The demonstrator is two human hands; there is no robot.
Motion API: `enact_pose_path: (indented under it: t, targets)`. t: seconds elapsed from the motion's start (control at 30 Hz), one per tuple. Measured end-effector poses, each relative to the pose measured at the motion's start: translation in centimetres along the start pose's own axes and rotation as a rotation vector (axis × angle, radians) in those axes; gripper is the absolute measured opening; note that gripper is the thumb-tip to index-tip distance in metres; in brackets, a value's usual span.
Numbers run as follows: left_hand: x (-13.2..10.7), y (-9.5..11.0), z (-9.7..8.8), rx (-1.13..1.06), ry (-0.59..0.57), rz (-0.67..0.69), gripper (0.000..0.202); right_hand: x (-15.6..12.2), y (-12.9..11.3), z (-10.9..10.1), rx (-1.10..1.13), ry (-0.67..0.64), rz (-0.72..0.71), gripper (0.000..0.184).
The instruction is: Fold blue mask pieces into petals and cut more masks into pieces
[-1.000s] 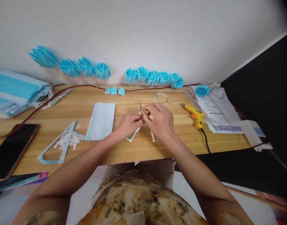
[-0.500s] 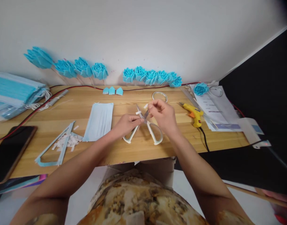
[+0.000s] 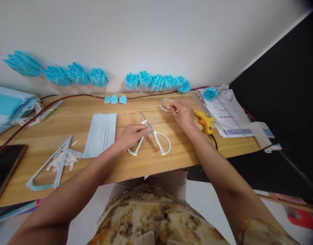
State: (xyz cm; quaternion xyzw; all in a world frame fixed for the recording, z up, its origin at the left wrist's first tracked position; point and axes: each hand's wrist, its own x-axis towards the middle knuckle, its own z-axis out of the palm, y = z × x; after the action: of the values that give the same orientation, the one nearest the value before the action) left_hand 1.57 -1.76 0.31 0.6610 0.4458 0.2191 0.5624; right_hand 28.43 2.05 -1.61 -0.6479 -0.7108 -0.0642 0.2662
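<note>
A pair of white-handled scissors [image 3: 161, 146] lies on the table with its blades spread apart. My left hand [image 3: 133, 136] is closed on the scissors near the pivot, thumb on top. One small white strip [image 3: 144, 121] clings across the left blade. Farther right, my right hand [image 3: 183, 114] is pinched at the near right edge of a thin roll of tape [image 3: 160, 104]. A small white bit shows at those fingertips; the hand partly hides the roll.
A pleated mask [image 3: 101, 134] lies left of the scissors, with a pile of white scraps [image 3: 66, 159] and cut mask edging [image 3: 36, 175] beyond it. A yellow glue gun [image 3: 207, 126] is at right. Blue flowers [image 3: 156, 82] line the wall; petals [image 3: 114, 99] lie before them.
My right hand has moved away from the scissor blades to the tape roll, farther back and right. My left hand stays on the scissors. The whole view has shifted slightly.
</note>
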Motion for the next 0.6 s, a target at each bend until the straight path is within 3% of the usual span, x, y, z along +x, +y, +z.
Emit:
enact_pose_path:
  t: [0.27, 0.6]
  targets:
    - [0.0, 0.0, 0.1, -0.002, -0.008, -0.015, 0.045, -0.2, 0.4, 1.0, -0.169, -0.065, -0.033, 0.027]
    - [-0.1, 0.2, 0.1, 0.014, -0.005, -0.026, 0.044, -0.4, 0.4, 1.7, -0.22, -0.114, -0.058, 0.027]
